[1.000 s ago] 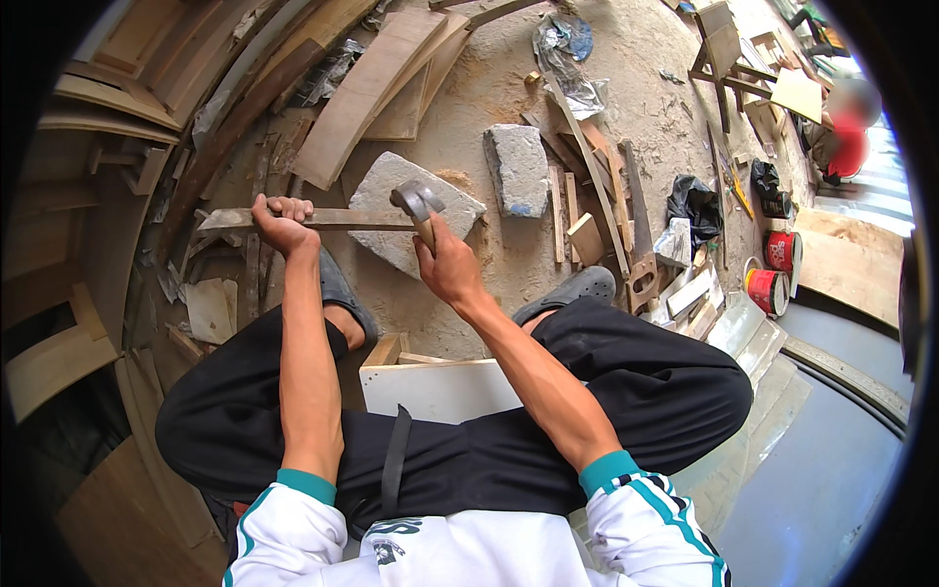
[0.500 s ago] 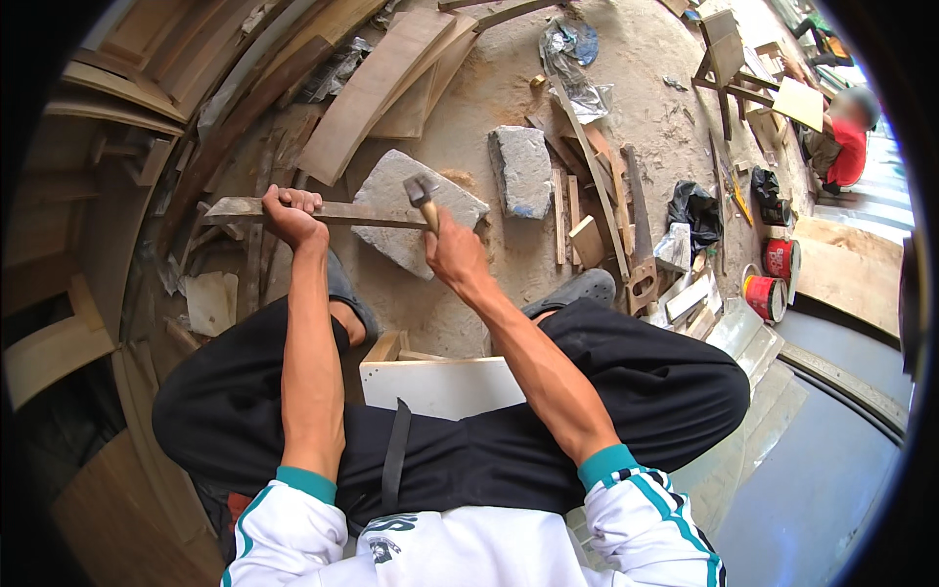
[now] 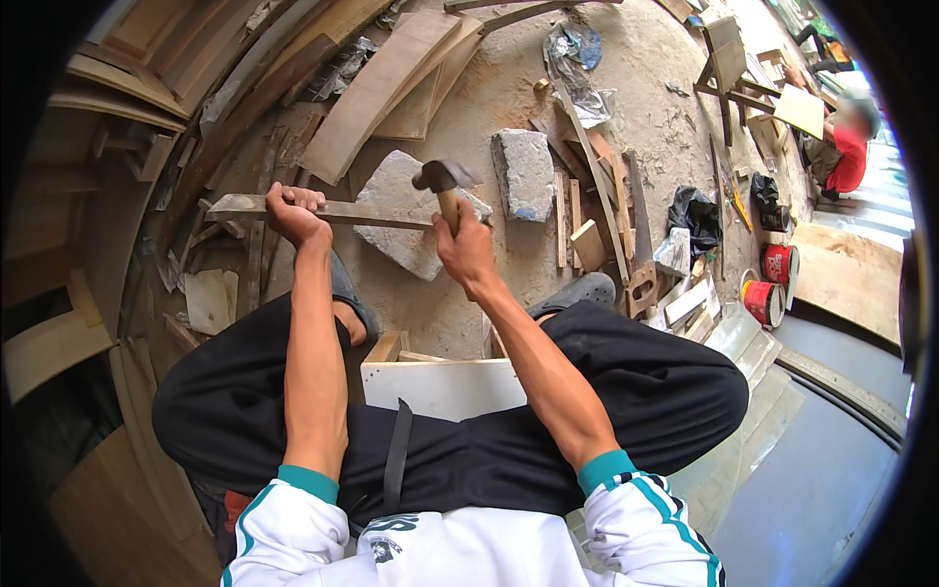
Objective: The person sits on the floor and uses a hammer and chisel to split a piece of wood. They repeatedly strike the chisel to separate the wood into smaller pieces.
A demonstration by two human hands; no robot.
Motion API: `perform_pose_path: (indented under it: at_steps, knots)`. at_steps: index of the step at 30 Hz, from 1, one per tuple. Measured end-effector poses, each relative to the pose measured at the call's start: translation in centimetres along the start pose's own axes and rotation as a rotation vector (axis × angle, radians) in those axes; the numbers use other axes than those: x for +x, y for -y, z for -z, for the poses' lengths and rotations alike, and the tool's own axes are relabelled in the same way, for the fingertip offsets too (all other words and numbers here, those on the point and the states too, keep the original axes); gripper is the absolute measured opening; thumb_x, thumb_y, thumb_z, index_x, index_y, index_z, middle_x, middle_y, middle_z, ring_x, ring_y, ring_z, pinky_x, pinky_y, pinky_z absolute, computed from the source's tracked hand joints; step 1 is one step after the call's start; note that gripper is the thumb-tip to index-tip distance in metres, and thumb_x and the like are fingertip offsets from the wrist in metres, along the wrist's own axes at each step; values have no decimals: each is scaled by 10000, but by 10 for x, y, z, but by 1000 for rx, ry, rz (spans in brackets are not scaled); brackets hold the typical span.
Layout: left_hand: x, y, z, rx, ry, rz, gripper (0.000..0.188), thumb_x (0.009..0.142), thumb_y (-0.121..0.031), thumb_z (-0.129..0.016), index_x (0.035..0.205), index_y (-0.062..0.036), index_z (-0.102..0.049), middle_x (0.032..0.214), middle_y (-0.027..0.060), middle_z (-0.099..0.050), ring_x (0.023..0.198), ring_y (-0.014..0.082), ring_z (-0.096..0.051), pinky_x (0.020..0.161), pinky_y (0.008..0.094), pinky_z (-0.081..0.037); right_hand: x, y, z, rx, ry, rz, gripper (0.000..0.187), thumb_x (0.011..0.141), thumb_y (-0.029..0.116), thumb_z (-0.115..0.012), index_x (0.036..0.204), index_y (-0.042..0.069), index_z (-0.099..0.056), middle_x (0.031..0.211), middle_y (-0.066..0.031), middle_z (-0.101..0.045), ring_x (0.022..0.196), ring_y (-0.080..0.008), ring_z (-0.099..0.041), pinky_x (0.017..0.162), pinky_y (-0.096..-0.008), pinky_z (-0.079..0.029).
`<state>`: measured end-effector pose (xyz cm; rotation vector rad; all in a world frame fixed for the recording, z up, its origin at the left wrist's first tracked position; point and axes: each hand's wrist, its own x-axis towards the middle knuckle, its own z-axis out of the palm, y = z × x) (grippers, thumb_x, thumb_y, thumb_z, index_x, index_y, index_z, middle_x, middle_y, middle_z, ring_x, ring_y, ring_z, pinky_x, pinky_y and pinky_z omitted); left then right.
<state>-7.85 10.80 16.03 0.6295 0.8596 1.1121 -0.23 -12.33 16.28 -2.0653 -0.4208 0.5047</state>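
My left hand (image 3: 297, 215) is closed around a narrow wooden strip (image 3: 367, 212) that runs roughly level from left to right. The strip's right part lies over a rough grey stone block (image 3: 391, 249), and its right end is hidden behind my right hand (image 3: 467, 249). That hand grips the light wooden handle of a claw hammer (image 3: 446, 180). The dark hammer head is raised above the block, slightly blurred. A second grey block (image 3: 522, 174) sits on the ground to the right.
Curved wooden boards (image 3: 380, 90) lean at the upper left. A handsaw (image 3: 642, 245) lies among wood offcuts on the right. Red cans (image 3: 763, 301) stand farther right. A person in red (image 3: 847, 147) crouches at the far right near a wooden chair (image 3: 726, 68).
The hammer has swung up and to the right, its head now turned sideways. My right hand moved slightly right. My left hand and the strip stayed almost in place.
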Motion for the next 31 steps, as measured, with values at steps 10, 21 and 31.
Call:
perform_pose_path:
  at_steps: [10,21,31]
  knots:
    - [9,5,2,-10,19,38,310,889,-284,-536,677,-158,-348,528,-28,-284,440,120,-263,478,323,-308,-2,-10,-19,101,123,-264,377,980,338,-533,1134,-6,-508,688,-199,-635,542,-348,-645,561,-454,-529]
    - [9,6,8,6,106,23,302,886,-279,-516,670,-145,-352,520,-19,-278,441,129,-271,471,320,-298,-3,5,-20,88,-213,-98,371,976,322,-549,1157,4,-487,705,-210,-649,514,-312,-644,476,-446,-523]
    - [7,3,20,-2,114,0,248,861,-256,-481,673,-143,-366,509,-14,-288,430,134,-271,460,332,-299,10,10,2,334,-175,-253,325,979,329,-579,1061,27,-488,607,-77,-562,416,-203,-563,366,-364,-461]
